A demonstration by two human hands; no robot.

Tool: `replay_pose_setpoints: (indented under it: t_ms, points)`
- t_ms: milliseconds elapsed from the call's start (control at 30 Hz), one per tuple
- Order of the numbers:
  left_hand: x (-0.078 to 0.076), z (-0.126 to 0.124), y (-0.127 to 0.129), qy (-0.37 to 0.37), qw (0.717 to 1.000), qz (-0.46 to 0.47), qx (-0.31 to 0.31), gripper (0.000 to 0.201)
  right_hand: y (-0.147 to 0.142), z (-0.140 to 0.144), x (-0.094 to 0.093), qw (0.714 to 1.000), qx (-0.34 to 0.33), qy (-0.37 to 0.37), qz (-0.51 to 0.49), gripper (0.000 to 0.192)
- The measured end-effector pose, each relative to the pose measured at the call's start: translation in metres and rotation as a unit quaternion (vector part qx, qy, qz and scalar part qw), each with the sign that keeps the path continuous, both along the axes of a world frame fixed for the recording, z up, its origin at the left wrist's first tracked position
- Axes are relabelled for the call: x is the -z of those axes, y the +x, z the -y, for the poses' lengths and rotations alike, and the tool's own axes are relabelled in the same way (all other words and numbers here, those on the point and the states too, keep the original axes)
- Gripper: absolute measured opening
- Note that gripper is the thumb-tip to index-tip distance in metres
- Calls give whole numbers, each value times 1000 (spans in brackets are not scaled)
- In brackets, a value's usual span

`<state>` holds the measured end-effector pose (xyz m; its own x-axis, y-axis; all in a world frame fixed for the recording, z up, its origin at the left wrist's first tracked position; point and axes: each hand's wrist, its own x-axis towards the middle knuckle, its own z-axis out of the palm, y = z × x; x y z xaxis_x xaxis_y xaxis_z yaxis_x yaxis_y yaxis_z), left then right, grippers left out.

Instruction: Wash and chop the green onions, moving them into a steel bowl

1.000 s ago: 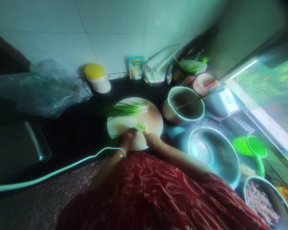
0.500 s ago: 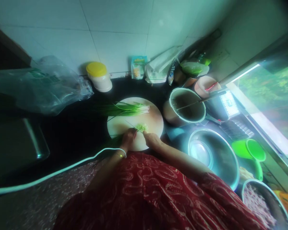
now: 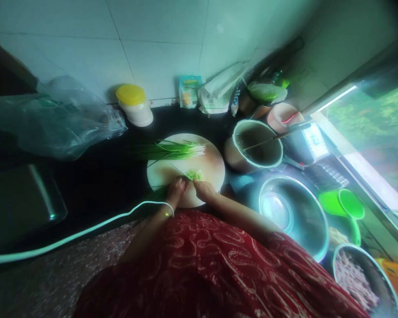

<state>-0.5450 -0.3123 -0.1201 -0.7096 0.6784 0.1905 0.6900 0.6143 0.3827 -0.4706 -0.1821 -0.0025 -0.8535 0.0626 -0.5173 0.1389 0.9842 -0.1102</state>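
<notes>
On a round cutting board, my right hand is closed around the handle of a knife, its thin blade slanting up to the left. My left hand is curled at the near side of the blade, fingers pressed down on green onions that it mostly hides. Chopped green onion lies in a small heap just beyond the knife. Across the back of the board rests a bunch of whole green onions, white ends to the right, leaves hanging past the left edge.
Right of the board stand a deep pot, a large metal basin, a green scoop and a bowl of pale pieces. A yellow-lidded jar and a plastic bag sit behind, left. A white cable runs at left.
My right hand and the knife have shifted slightly left, closer to my left hand. The whole bunch at the back stays in place; the view has moved a little.
</notes>
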Motion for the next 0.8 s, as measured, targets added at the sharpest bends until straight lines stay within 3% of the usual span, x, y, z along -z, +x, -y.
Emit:
replay_pose_setpoints:
  t_ms: [300,400,600,800]
  points:
    - [-22,14,4,0,997,-48,55,26,-11,-16,3,999,26,-25,-21,37]
    - [-17,16,6,14,997,-48,66,30,-6,-19,0,999,44,-8,-26,36]
    - [-6,4,12,3,1000,-20,13,29,12,-14,-8,999,25,16,-20,39]
    - [-1,5,12,18,1000,-11,4,26,14,-9,-10,1000,6,29,-2,38]
